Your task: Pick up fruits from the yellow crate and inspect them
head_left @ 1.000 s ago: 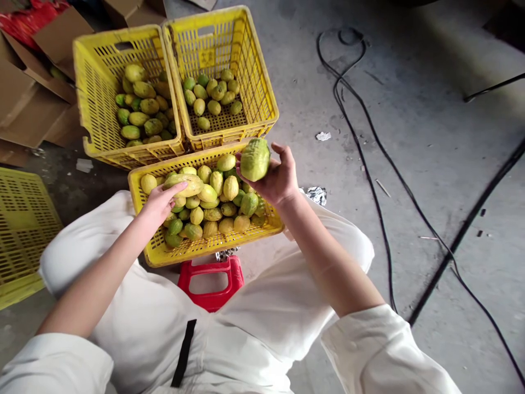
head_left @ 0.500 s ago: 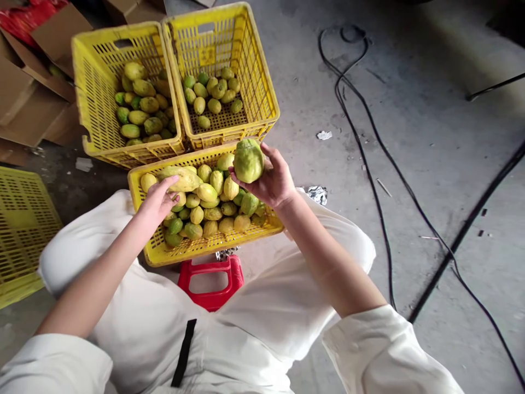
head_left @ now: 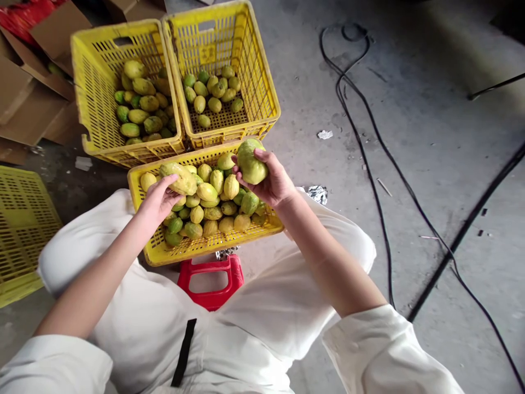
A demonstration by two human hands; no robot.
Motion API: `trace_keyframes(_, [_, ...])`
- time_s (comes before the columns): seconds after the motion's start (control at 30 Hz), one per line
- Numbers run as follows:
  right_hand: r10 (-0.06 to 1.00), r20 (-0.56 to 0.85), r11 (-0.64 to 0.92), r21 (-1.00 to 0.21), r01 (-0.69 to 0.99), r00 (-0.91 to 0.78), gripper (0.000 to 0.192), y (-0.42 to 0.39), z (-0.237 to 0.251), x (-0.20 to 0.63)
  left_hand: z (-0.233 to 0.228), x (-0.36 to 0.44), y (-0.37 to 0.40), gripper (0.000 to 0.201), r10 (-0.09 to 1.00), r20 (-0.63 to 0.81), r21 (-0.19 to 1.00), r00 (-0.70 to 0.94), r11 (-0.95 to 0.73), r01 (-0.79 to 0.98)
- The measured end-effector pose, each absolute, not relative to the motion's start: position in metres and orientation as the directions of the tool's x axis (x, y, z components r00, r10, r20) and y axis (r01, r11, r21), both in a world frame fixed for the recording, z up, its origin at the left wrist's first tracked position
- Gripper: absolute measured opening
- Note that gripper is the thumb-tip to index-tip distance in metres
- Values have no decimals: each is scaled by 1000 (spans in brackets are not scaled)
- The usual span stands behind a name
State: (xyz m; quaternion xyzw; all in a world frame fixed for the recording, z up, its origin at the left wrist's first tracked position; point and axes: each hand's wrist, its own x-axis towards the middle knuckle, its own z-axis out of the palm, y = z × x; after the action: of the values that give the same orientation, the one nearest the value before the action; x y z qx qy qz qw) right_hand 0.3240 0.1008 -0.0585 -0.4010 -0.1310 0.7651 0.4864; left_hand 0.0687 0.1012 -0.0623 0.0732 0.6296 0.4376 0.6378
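My right hand (head_left: pixel 270 178) is closed round a rounded, lobed green fruit (head_left: pixel 251 161), raised above the right end of a shallow yellow crate (head_left: pixel 217 241). Over the crate's left end, my left hand (head_left: pixel 159 198) grips a longer, lumpy yellow fruit (head_left: pixel 179 178) between thumb and fingers; some of its fingers are hidden. Under both hands the crate holds many yellow and green oval fruits (head_left: pixel 211 213), several with ridged skin. The two held fruits are apart.
Two deep yellow crates, a left one (head_left: pixel 88 93) and a right one (head_left: pixel 268 82), hold more fruit. A red plastic stool (head_left: pixel 213 301) shows between my knees. Cardboard boxes (head_left: pixel 24 104) and another yellow crate (head_left: pixel 28 224) lie left; black cables (head_left: pixel 369 158) cross the floor right.
The long yellow fruit has tilted and turned in my left hand, whose fingers have closed on it. My right hand has rolled the green fruit, with the thumb now over its front.
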Motion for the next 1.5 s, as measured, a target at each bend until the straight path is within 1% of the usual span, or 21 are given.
trace_keyframes(0.13, [872, -412, -474, -567, -673, -266, 29, 102, -56, 326, -63, 70, 103, 12, 637, -748, 637, -185, 611, -470])
trace_keyframes(0.23, [879, -386, -465, -568, -679, -279, 34, 102, -51, 325, -62, 70, 103, 11, 637, -753, 631, -164, 630, -453])
trace_keyframes(0.33, [875, -397, -473, -581, -663, -276, 35, 101, -49, 323, -60, 71, 103, 12, 632, -762, 618, -144, 641, -455])
trace_keyframes(0.5, [864, -436, -491, -621, -611, -252, 27, 98, -51, 320, -55, 74, 104, 9, 581, -797, 575, -164, 648, -499])
trace_keyframes(0.6, [852, -463, -508, -612, -606, -246, 26, 98, -52, 321, -52, 75, 105, 8, 569, -806, 559, -161, 646, -520])
trace_keyframes(0.73, [836, -488, -525, -574, -628, -252, 29, 102, -51, 322, -52, 74, 104, 8, 611, -781, 576, -132, 621, -531])
trace_keyframes(0.9, [825, -515, -534, -575, -620, -234, 25, 104, -52, 321, -52, 73, 103, 9, 661, -746, 587, -82, 595, -550])
trace_keyframes(1.07, [809, -538, -555, -564, -612, -238, 19, 103, -53, 318, -51, 75, 100, 22, 700, -714, 573, 8, 592, -567])
trace_keyframes(1.17, [804, -547, -558, -557, -615, -233, 18, 103, -53, 317, -51, 75, 98, 22, 714, -700, 581, 31, 594, -556])
trace_keyframes(1.27, [801, -553, -561, -562, -608, -229, 20, 103, -54, 318, -51, 75, 97, 15, 735, -677, 632, 17, 593, -499])
trace_keyframes(1.37, [798, -557, -567, -565, -599, -231, 23, 104, -57, 318, -52, 74, 96, 16, 740, -671, 677, -41, 590, -441])
trace_keyframes(1.5, [794, -564, -573, -564, -595, -229, 24, 103, -60, 318, -54, 73, 96, 15, 736, -676, 670, -28, 598, -440])
